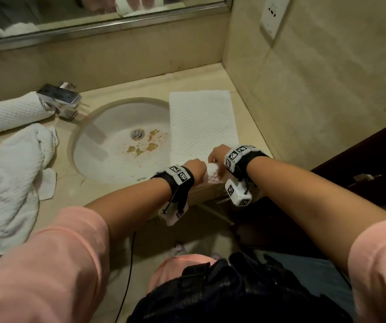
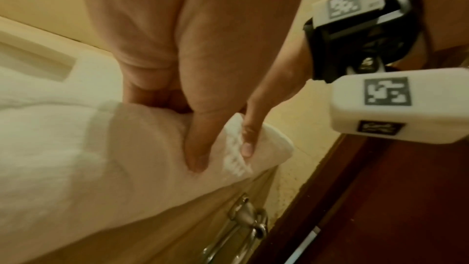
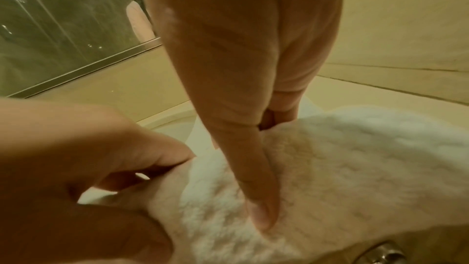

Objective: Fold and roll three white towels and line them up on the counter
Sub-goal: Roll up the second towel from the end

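Note:
A white towel (image 1: 201,122), folded into a long strip, lies flat on the counter (image 1: 245,108) right of the sink. Its near end is rolled up at the counter's front edge. My left hand (image 1: 196,167) and right hand (image 1: 217,157) both grip this roll (image 2: 121,148), thumbs on the near side and fingers curled behind it. In the right wrist view my right hand (image 3: 269,168) presses its thumb into the roll (image 3: 355,168), with the left hand (image 3: 88,158) beside it. A rolled towel (image 1: 8,113) lies behind the faucet. A crumpled towel (image 1: 8,178) lies at the left.
The sink (image 1: 89,145) has brown stains near its drain. A chrome faucet (image 1: 59,99) stands at its back left. A tiled wall with a socket (image 1: 273,17) bounds the counter on the right. A dark door (image 1: 361,159) and a metal rail (image 2: 243,220) sit below the counter edge.

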Demonstrator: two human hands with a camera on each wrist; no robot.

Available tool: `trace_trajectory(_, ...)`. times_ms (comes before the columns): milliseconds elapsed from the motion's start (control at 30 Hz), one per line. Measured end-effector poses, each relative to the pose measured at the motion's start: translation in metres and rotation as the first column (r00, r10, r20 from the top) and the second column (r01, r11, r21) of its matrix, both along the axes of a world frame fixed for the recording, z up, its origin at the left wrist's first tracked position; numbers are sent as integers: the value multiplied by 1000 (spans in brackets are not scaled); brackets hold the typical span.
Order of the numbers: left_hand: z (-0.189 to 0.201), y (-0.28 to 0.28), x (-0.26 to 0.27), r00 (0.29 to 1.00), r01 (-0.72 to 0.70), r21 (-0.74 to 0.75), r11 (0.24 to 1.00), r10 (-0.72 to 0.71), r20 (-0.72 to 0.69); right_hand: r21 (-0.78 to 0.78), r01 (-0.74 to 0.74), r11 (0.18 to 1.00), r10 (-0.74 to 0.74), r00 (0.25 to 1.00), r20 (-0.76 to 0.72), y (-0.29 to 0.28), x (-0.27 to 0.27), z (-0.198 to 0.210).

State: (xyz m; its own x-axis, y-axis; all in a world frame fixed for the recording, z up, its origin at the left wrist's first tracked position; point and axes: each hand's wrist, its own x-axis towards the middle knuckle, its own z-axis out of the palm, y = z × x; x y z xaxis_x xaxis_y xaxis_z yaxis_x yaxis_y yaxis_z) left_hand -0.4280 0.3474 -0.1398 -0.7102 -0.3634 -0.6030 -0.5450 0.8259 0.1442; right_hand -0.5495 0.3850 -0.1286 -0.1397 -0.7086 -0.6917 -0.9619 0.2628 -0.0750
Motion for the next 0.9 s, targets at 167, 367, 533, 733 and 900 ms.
trace_trajectory(167,1,-17,-12,998,6,72,997,-11,66,-22,-11,1000,10,999,-45,7,5,-3)
trace_trajectory(367,4,-41,-23,984,61,137,989,-83,157,-177,-10,984,-9,994,-111,31,-4,-12)
trace_trajectory(533,2,-46,-24,978,91,191,977,-124,166,-89,43,995,-44,999,-10,26,-13,-11)
trace_trajectory(733,-1,-35,-13,993,113,89,990,-110,-37,-65,92,994,-89,995,41,17,-19,-18)
trace_trajectory(900,-8,-12,1,978,96,-24,995,-99,-183,-32,92,995,-90,994,64,11,-28,-19)
